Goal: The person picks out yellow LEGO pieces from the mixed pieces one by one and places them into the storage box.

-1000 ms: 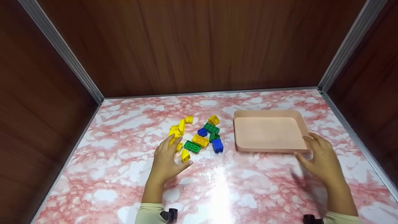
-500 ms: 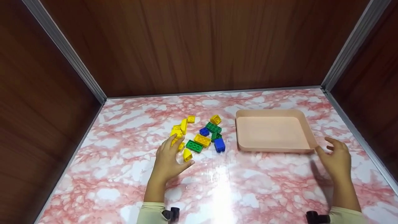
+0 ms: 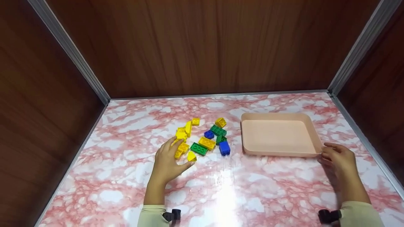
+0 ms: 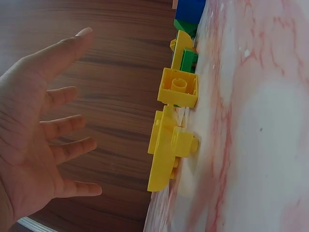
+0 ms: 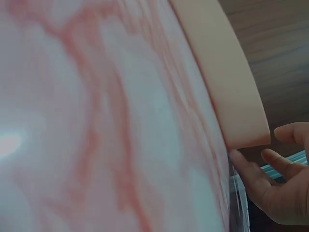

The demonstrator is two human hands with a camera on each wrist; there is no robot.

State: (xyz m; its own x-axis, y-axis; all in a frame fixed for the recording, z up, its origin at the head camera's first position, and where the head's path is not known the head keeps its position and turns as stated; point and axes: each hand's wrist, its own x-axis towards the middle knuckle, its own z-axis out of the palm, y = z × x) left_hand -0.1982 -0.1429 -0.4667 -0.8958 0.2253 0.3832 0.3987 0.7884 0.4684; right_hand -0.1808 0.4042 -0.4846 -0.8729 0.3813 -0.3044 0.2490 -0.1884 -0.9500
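The peach tray (image 3: 279, 135) lies right of centre, long axis left-right, its lower-right corner at the fingertips of the nearer right hand (image 3: 341, 159), loosely open, gripping nothing. The left hand (image 3: 166, 162), spread and empty, hovers by yellow bricks (image 3: 181, 136).

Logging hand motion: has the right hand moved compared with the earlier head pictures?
Yes: the right hand has shifted rightward, nearer the table's right edge.

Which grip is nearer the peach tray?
Right. The right grip is at the near right corner of the tray; the left grip is by the yellow bricks, well left of it.
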